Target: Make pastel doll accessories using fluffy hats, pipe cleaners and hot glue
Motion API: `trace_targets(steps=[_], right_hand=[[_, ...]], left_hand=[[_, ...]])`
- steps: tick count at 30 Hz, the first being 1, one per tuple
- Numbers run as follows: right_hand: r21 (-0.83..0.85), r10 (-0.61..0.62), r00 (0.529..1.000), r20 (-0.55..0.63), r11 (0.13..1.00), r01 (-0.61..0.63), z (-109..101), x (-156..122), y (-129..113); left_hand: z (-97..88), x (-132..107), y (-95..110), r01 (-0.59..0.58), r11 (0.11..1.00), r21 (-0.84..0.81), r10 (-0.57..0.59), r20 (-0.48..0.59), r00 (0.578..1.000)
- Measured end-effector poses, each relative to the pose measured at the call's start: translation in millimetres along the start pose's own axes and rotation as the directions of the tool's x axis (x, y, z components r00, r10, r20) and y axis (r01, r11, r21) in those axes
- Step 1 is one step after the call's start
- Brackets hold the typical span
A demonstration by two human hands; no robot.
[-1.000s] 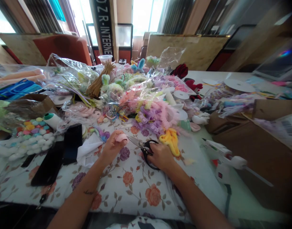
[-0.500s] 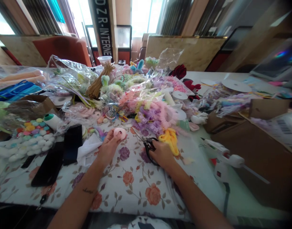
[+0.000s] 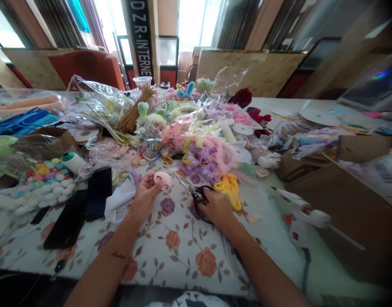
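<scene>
My left hand (image 3: pixel 146 194) is closed in a pinch on a small, pale pink rounded piece (image 3: pixel 163 179) with two dark marks, held above the flowered cloth (image 3: pixel 172 260). My right hand (image 3: pixel 216 207) grips black-handled scissors (image 3: pixel 198 195), its fingers in the loops. Their slightly parted blades point up and left, a short gap from the pink piece. Just beyond my right hand lies a bundle of yellow fuzzy material (image 3: pixel 230 190). White fabric (image 3: pixel 119 200) lies beside my left wrist.
A heap of ruffled purple trim (image 3: pixel 200 160), flowers and plastic wrap spreads across the back. Two dark phones (image 3: pixel 65 224) and white pompoms (image 3: pixel 51 192) lie left. A glue gun (image 3: pixel 300 209) and a cardboard box (image 3: pixel 339 187) stand right.
The pink piece has turned slightly, so both dark marks show. The scissor blades have parted a little more. Both hands stay in nearly the same place.
</scene>
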State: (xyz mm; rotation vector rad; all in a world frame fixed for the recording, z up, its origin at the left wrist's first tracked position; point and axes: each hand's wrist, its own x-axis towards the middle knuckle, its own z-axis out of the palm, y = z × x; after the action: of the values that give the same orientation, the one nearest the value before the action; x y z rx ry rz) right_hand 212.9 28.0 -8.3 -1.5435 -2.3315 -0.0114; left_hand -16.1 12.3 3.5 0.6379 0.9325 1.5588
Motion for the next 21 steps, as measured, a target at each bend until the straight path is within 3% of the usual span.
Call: trace_targets(steps=[4,9,16,21], right_hand=[[0.024,-0.009,1.000,-0.025,1.000,0.009,0.9,-0.8,-0.1],[0.069,-0.025,0.998,-0.051,0.997,0.028,1.7,-1.9,0.1],[0.135,-0.077,0.989,-0.124,0.986,0.094,3.1,-4.0,-2.8],[0.165,-0.091,0.986,-0.138,0.980,0.114,3.0,-5.8,-5.4]], left_hand=[[3.4,-0.6,7.0,0.114,0.973,-0.200,-0.110,0.033,0.993],[0.3,0.7,8.7,0.174,0.934,-0.312,-0.168,0.047,0.985],[-4.6,-2.1,4.7,0.200,0.930,-0.309,-0.168,0.127,0.978],[-0.8,-4.6,6.8,0.195,0.947,-0.255,-0.168,0.123,0.978]])
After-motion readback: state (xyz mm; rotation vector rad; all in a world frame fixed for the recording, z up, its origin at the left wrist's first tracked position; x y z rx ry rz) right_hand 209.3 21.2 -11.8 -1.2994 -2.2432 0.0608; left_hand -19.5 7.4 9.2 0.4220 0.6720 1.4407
